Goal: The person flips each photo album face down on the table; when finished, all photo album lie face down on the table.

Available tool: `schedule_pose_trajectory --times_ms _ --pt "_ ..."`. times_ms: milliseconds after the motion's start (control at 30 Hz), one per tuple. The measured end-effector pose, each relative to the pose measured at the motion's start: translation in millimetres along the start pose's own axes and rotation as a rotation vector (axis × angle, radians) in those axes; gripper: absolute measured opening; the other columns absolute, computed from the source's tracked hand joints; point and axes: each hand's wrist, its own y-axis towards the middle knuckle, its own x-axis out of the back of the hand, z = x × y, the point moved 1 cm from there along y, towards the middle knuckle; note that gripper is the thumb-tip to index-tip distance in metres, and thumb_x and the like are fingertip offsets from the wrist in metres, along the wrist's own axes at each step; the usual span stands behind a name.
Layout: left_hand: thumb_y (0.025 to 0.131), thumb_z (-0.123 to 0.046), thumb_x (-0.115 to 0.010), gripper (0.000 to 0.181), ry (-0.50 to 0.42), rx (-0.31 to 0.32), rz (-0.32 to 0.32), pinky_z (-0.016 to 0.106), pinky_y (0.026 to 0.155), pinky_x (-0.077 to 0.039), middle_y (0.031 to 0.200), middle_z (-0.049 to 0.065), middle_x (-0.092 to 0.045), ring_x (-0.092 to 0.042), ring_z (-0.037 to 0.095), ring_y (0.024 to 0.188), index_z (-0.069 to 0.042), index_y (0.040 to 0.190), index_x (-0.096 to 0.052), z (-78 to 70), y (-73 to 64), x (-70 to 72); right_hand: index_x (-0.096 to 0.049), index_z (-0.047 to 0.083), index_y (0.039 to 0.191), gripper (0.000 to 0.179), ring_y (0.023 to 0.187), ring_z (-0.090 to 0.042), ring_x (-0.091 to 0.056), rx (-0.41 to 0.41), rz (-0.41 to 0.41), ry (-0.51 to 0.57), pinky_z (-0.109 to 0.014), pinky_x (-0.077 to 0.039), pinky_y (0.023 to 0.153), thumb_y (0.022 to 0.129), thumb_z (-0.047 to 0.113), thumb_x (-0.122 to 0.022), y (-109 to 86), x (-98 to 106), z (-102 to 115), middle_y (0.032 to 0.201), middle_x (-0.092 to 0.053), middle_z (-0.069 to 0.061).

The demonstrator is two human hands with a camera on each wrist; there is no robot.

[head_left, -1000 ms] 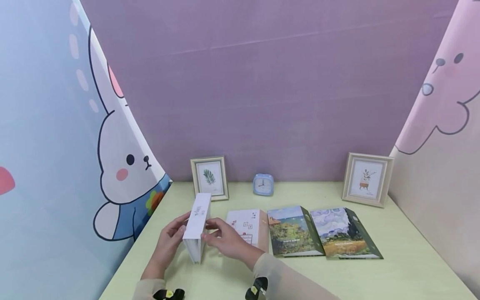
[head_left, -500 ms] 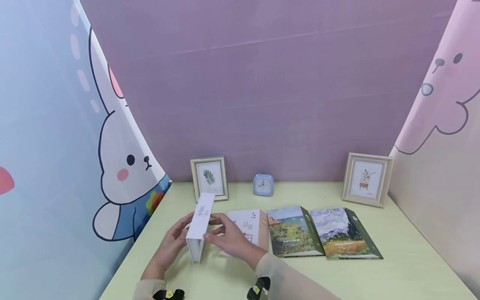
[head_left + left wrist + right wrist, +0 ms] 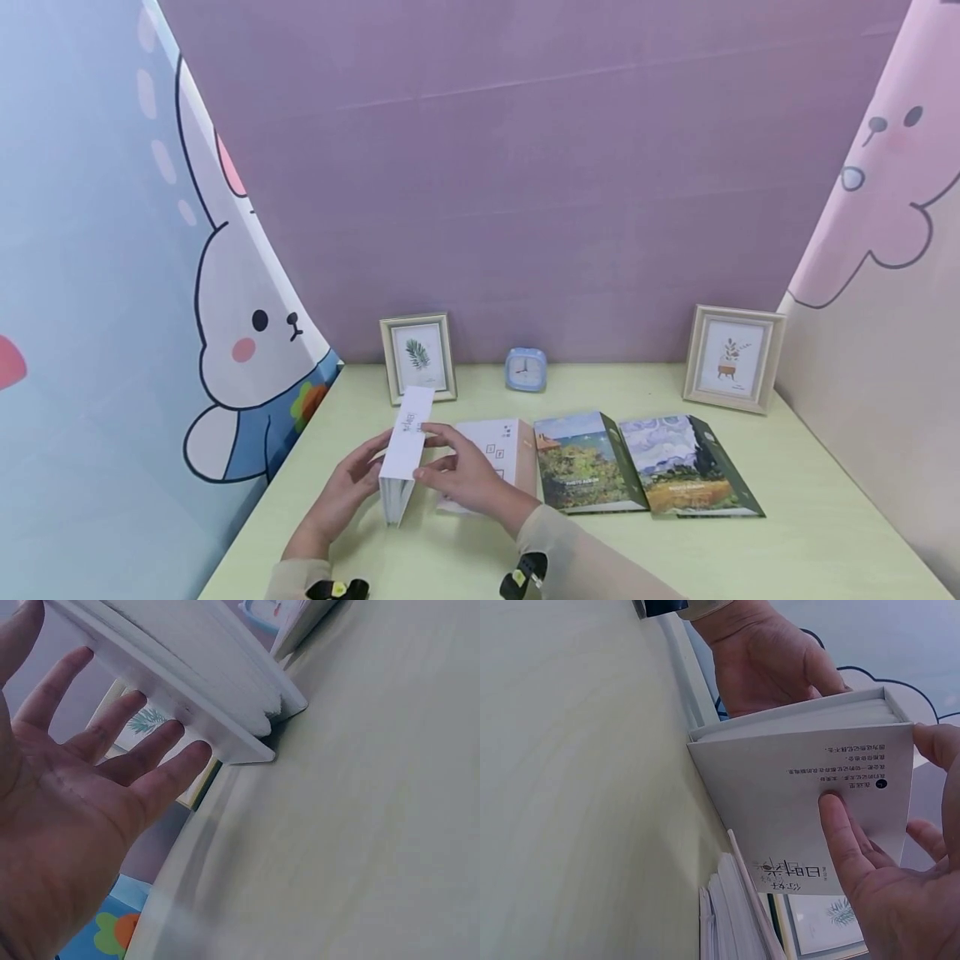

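Note:
A white photo album point(image 3: 405, 442) stands spine-up on the table in the head view, leaning right, its page edges facing down. My left hand point(image 3: 347, 493) is at its left side; in the left wrist view, extended fingertips point(image 3: 174, 729) touch or nearly touch the cover. From the right, my right hand point(image 3: 468, 479) meets the album. One straight finger point(image 3: 845, 832) touches the printed cover in the right wrist view, with the thumb by the spine edge. A pink-and-white album point(image 3: 517, 454) lies partly hidden behind the right hand.
Two photo albums with painted landscapes, one with bushes point(image 3: 588, 467) and one with a field point(image 3: 682, 471), lie to the right. Along the back stand a leaf picture frame point(image 3: 386, 350), a blue clock point(image 3: 526, 370) and a plant picture frame point(image 3: 696, 354).
The white album's spine has swung to the right, from nearly upright to leaning right. Both hands have shifted slightly rightward with it. The other albums stay in place.

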Motion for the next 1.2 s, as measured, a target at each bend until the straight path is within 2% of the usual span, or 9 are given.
schedule_pose_trajectory --times_ms 233,400,567,867,1200 --pt "0.111 -0.018 -0.052 0.046 0.008 -0.027 0.009 0.057 0.112 -0.047 0.164 0.004 -0.042 -0.043 0.040 0.147 -0.022 0.157 -0.048 2.4 0.6 1.0 -0.049 0.025 0.155 0.066 0.103 -0.022 -0.071 -0.013 0.007 -0.011 -0.055 -0.063 0.073 0.096 0.018 -0.078 -0.6 3.9 -1.7 0.142 -0.057 -0.009" --pt "0.110 -0.017 -0.053 0.047 0.038 -0.045 0.009 0.056 0.114 -0.045 0.164 0.005 -0.043 -0.042 0.041 0.147 -0.020 0.157 -0.048 3.9 1.6 1.6 -0.050 0.023 0.155 0.067 0.103 -0.023 -0.070 -0.016 0.005 -0.003 -0.061 -0.062 0.077 0.095 0.016 -0.079 -0.1 5.1 -0.8 0.141 -0.058 -0.011" --pt "0.109 -0.016 -0.055 0.047 0.038 -0.040 0.010 0.060 0.116 -0.040 0.163 0.002 -0.044 -0.039 0.038 0.150 -0.021 0.155 -0.050 4.1 2.3 1.1 -0.051 0.021 0.154 0.067 0.101 -0.022 -0.070 -0.030 -0.010 -0.001 -0.063 -0.061 0.081 0.094 0.015 -0.080 0.0 6.5 0.5 0.139 -0.058 -0.010" --pt "0.109 -0.017 -0.056 0.046 0.063 -0.034 0.003 0.068 0.118 -0.032 0.162 0.000 -0.046 -0.035 0.036 0.152 -0.023 0.154 -0.052 3.8 2.2 -1.2 -0.054 0.016 0.151 0.065 0.102 -0.019 -0.070 -0.046 -0.027 -0.014 -0.058 -0.063 0.077 0.092 0.014 -0.081 -0.2 6.9 0.8 0.138 -0.060 -0.007" --pt "0.108 -0.021 -0.059 0.048 0.094 -0.025 -0.006 0.071 0.119 -0.027 0.163 0.008 -0.044 -0.032 0.040 0.153 -0.015 0.155 -0.051 6.0 3.9 -0.3 -0.057 0.015 0.148 0.065 0.101 -0.022 -0.070 -0.059 -0.051 -0.046 -0.053 -0.065 0.074 0.089 0.016 -0.085 0.7 9.1 -2.1 0.139 -0.060 -0.007"
